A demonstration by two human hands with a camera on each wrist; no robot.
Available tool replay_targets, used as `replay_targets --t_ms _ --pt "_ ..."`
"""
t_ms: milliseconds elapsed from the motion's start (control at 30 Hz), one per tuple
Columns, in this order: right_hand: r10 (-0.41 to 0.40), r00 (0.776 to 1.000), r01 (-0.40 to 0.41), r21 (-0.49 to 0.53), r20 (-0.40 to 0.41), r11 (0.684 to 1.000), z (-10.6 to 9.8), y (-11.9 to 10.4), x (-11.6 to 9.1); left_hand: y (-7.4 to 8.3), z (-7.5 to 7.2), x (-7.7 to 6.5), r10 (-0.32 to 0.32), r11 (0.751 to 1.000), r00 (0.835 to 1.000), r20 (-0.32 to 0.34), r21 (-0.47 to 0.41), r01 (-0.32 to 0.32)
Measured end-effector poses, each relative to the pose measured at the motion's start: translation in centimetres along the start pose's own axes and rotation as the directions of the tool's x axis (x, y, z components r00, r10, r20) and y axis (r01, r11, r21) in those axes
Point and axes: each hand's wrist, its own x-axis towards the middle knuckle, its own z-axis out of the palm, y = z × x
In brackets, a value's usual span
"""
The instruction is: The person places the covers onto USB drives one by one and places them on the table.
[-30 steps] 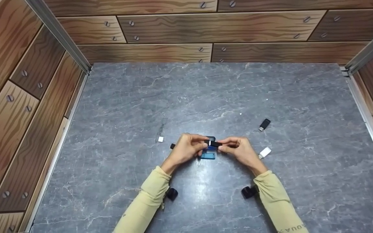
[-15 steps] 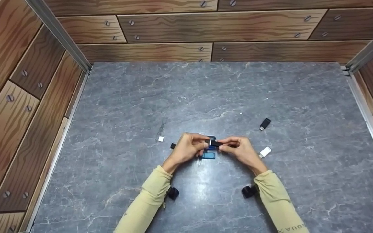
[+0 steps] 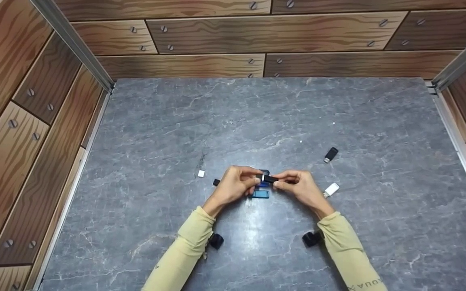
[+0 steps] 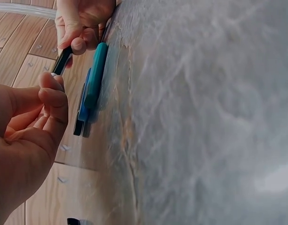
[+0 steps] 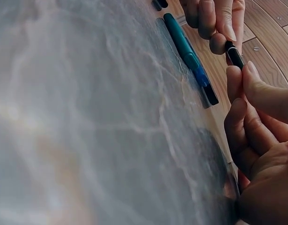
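Note:
A slim black USB flash drive [image 3: 269, 179] with a narrow pale band is held up between both hands. The left hand [image 3: 233, 184] pinches its left end between thumb and fingers, covering most of that end. At the other end, the thumb and fingers of the right hand [image 3: 297, 186] grip the black body, seen close up in the right wrist view as a black stick [image 5: 235, 57]. Just below and behind it on the table lie a teal flash drive [image 3: 260, 194], a blue one [image 3: 264, 184] and a dark one [image 3: 264, 172], partly hidden by the hands.
A black USB drive [image 3: 331, 155] and a white USB drive [image 3: 331, 189] lie to the right, plugs bare. Left of the hands are a small white cap [image 3: 201, 173] and a small black piece [image 3: 216, 182]. Wood-patterned walls enclose the grey marbled table [image 3: 168, 113].
Both hands keep their hold on the black flash drive with almost no movement. The things on the table stay where they were.

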Motion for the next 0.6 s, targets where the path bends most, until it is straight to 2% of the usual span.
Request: replay_targets --t_ms 167,600 --pt "0.007 1.0 -0.007 -0.001 0.026 1.0 0.02 -0.1 -0.02 0.12 -0.04 -0.2 -0.001 0.999 1.0 -0.011 0.045 0.001" --pt "0.014 0.996 -0.013 -0.013 0.089 1.0 -0.24 -0.19 0.03 -0.11 -0.35 -0.38 0.026 0.997 1.0 -0.011 0.067 -0.025"
